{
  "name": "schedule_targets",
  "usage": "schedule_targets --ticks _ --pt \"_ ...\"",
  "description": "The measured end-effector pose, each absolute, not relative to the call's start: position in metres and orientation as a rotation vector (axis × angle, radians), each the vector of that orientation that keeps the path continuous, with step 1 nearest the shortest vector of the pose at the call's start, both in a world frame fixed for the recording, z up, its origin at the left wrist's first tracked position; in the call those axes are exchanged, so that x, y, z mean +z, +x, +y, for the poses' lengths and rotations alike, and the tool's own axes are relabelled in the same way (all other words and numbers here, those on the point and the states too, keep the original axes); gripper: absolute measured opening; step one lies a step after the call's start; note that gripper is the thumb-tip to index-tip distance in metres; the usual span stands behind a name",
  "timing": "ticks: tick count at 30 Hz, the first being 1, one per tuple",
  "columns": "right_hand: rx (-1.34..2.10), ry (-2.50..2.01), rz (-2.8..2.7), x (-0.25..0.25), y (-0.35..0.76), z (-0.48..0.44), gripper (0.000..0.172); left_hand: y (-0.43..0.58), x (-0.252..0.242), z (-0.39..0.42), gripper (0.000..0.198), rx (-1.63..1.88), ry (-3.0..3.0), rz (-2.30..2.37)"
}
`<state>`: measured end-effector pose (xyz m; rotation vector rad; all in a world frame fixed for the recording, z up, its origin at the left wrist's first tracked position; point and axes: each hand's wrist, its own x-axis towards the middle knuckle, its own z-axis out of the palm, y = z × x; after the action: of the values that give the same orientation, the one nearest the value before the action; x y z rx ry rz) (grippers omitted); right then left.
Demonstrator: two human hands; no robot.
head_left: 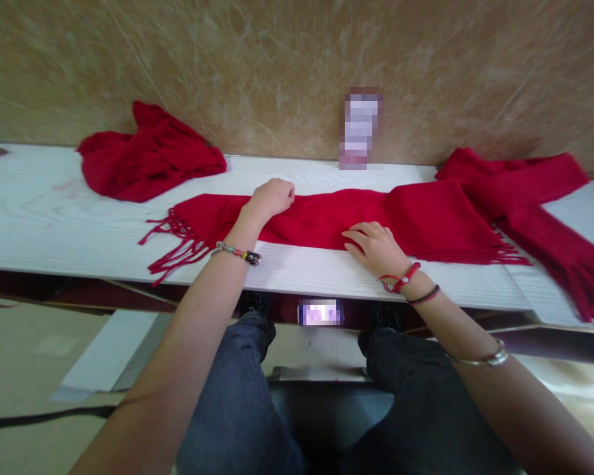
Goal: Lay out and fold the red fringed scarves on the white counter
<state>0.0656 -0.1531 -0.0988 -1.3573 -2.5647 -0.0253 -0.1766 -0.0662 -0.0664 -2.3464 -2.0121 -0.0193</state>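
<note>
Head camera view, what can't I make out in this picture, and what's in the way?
All in the head view:
- Left hand: its curled fingertips are hidden behind the hand, so its grip on the middle red scarf can't be told.
- Item by the wall: pixelation hides its details.
- Item below the table edge: also pixelated.
- Right-side scarf: fringe strands blurred.

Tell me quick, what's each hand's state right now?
Left hand: curled over the red scarf; can't tell if it grips.
Right hand: loosely open at the scarf's near edge.
</note>
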Motion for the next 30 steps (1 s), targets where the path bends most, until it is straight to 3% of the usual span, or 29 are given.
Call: schedule_targets --ticks 18,30 --pt "-0.038 -1.368 -2.511 -0.102 0.062 -0.153 0.033 -0.18 -0.068 -0.059 0.024 0.089 -2.477 -1.847" --pt "0.017 -1.369 -2.502 -0.101 0.063 -0.153 0.033 -0.178 -0.063 -0.073 0.031 -0.313 -2.041 -1.985"
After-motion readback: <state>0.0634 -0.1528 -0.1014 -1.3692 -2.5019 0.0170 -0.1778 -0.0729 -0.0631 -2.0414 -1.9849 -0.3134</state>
